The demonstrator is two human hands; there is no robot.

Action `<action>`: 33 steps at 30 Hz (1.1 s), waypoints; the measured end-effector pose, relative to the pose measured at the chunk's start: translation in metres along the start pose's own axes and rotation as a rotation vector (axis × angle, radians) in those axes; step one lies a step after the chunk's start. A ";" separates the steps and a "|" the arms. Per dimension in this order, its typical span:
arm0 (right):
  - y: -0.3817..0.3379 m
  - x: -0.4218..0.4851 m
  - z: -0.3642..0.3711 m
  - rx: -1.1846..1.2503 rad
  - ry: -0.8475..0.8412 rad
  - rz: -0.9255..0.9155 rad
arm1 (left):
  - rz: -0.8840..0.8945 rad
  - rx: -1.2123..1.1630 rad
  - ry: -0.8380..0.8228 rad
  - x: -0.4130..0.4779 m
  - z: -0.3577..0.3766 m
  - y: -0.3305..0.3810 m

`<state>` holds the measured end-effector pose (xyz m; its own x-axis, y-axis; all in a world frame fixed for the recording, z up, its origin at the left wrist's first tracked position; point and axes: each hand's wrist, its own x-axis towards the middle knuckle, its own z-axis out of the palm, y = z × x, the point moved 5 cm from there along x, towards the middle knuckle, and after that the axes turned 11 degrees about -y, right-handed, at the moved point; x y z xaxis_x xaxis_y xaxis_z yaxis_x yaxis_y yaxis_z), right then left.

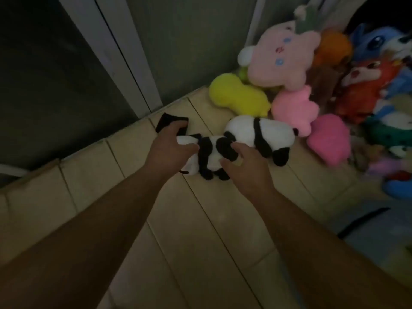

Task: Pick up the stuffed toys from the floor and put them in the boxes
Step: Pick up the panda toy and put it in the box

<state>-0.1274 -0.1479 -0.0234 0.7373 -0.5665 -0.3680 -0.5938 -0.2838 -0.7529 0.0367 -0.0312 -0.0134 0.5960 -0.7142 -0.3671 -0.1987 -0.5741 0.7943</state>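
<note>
Dimly lit, a small panda toy (211,157) lies on the plank floor (200,230) beside a heap of plush toys (287,54), the left hand (169,150) with fingers curled round its white end, the right hand (243,168) with fingers spread on its body; likely soft, light, best squeezed mid-body; no box shows, blur hides its outline.

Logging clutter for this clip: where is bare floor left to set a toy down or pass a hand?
Bare floor lies between both forearms and left of the left hand along the wall. Crowded: the right side, where the yellow toy, pink toys and big panda pack together beyond the right hand.
</note>
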 end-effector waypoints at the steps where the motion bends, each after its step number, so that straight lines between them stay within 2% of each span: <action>1: 0.010 0.006 0.007 0.001 -0.022 0.023 | -0.017 0.007 0.002 0.004 0.004 -0.009; 4: 0.032 0.020 0.025 0.008 -0.064 0.080 | -0.057 0.081 -0.020 0.021 0.021 -0.045; 10: 0.043 0.049 0.048 0.188 -0.126 0.010 | -0.142 0.086 -0.060 0.048 0.036 -0.096; 14: 0.042 0.057 0.052 0.224 -0.081 0.021 | -0.124 -0.023 -0.081 0.048 0.041 -0.105; 16: 0.040 0.055 0.051 0.205 -0.022 0.081 | -0.133 -0.031 -0.057 0.046 0.039 -0.103; 19: 0.029 0.053 0.051 0.214 0.029 0.068 | -0.137 -0.034 -0.012 0.041 0.035 -0.097; 26: -0.023 0.017 0.021 0.186 0.135 0.012 | -0.102 -0.042 0.115 0.002 0.007 -0.044; 33: -0.116 -0.068 -0.073 0.262 0.238 0.006 | 0.020 -0.034 0.147 -0.073 -0.047 0.092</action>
<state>-0.1320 -0.1324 0.1291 0.6199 -0.7407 -0.2591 -0.4724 -0.0886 -0.8769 0.0111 -0.0130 0.1092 0.7000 -0.6578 -0.2780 -0.1872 -0.5447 0.8175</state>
